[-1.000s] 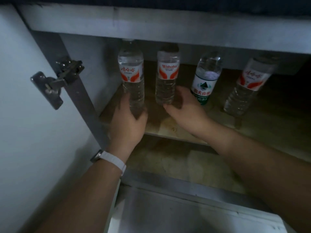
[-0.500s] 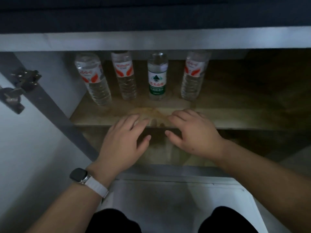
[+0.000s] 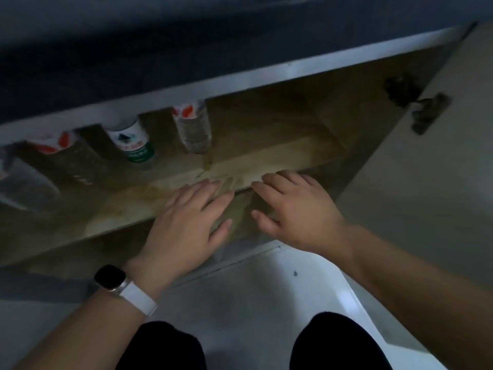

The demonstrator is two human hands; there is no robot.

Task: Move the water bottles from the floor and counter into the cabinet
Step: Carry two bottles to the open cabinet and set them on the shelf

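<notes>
Knees point(image 3: 165, 345) in dark cloth sit at the bottom edge, over a pale floor point(image 3: 253, 295). Above them the left wrist carries a dark-faced watch point(image 3: 110, 277) on a white strap. Left hand point(image 3: 184, 222) and right hand point(image 3: 296, 212) lie side by side, palms down, fingers straight and slightly spread, gripping nothing. Their fingertips reach the front edge of the wooden shelf point(image 3: 120, 209), though whether they touch the wood cannot be told. A narrow gap separates the two hands.

Four water bottles stand in a row at the back left of that shelf, inside the cabinet point(image 3: 330, 121). The leftmost bottle point(image 3: 24, 182) is a blur. Next, the left red-label bottle point(image 3: 53, 142) shows red-orange wing shapes on white. The green-label bottle point(image 3: 133, 141) bears a dark triangle mark over a green band; its writing is too smeared to read. The right red-label bottle point(image 3: 190, 124) ends the row. From it to the cabinet's right wall runs bare wood. A pale rail point(image 3: 186, 89) crosses above, hiding the bottle caps. At right the door point(image 3: 413, 182) stands open, its hinge point(image 3: 424, 110) dark.
</notes>
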